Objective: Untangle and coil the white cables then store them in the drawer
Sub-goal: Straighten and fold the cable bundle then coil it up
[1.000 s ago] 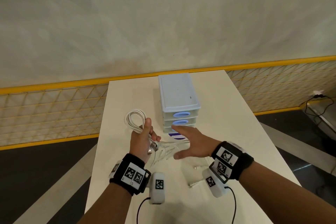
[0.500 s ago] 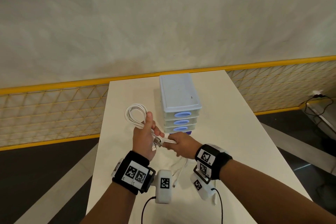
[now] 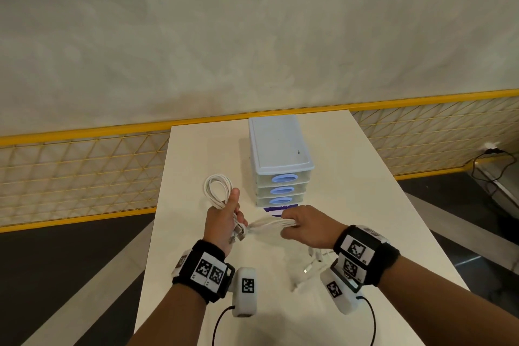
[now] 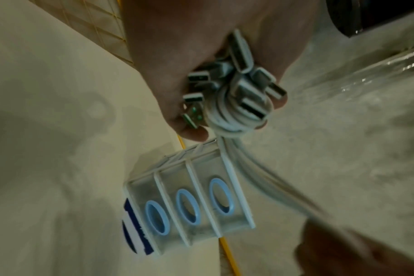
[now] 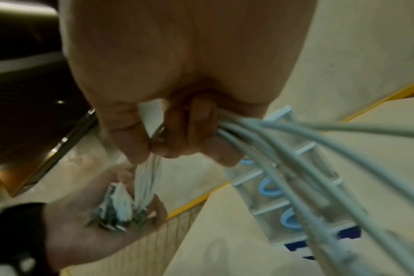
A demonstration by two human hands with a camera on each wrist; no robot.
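Pale plaster wall and a yellow mesh railing back a white table (image 3: 365,205), seen from the head camera looking down at a person's two forearms. At the table's centre, toward twelve o'clock from the hands, stands a small clear drawer unit (image 3: 280,154) with three blue-handled drawers, all shut.

The left hand (image 3: 222,222) is clamped around a bundle of white cables (image 3: 217,188); a finished set of loops stands up out of the fist toward eleven o'clock. The left wrist view shows several USB plugs (image 4: 236,84) bunched against the palm, with cable turns wound beside them.

The right hand (image 3: 306,229), at three o'clock from the left and a little apart from it, has its fingers curled around the straight run of cables (image 3: 266,224) stretched between the two fists. Beyond the right fist the loose tails (image 3: 311,264) trail down toward five o'clock onto the table, their small connectors lying near the right wrist.

Judging by this, the cables look untangled and gathered into one bundle, and coiling is partly done. Still left, it seems: winding in the stretched run and loose tails, opening a drawer, placing the coil inside, and closing it
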